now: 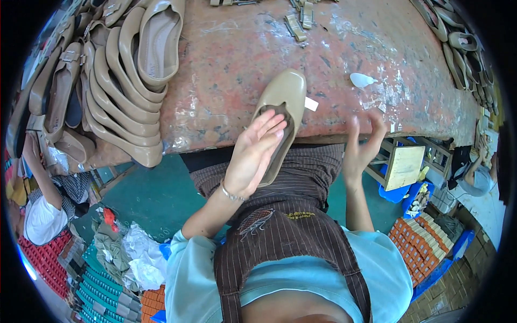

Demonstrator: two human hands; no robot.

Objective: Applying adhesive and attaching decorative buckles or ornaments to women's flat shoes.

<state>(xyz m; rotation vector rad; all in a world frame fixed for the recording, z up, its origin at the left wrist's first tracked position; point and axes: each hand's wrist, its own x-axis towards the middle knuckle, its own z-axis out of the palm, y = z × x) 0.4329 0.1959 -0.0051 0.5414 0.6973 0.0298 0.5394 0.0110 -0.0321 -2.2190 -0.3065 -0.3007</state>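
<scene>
A beige slip-on shoe lies at the near edge of the worktable, toe pointing away and heel over my lap. My left hand is over its opening, fingers stretched out toward the notch in the upper; I see nothing held in them. Whether the palm touches the shoe is hard to tell. My right hand is raised at the table edge, to the right of the shoe, slightly blurred. Its thumb and fingers are apart and nothing shows between them. A small white tag lies against the shoe's right side.
Stacked beige shoes crowd the table's left, and more shoes its far right. Beige bow trims lie at the back. A white teardrop-shaped piece is right of the shoe. Orange stacked pieces stand low at right; other people sit at both sides.
</scene>
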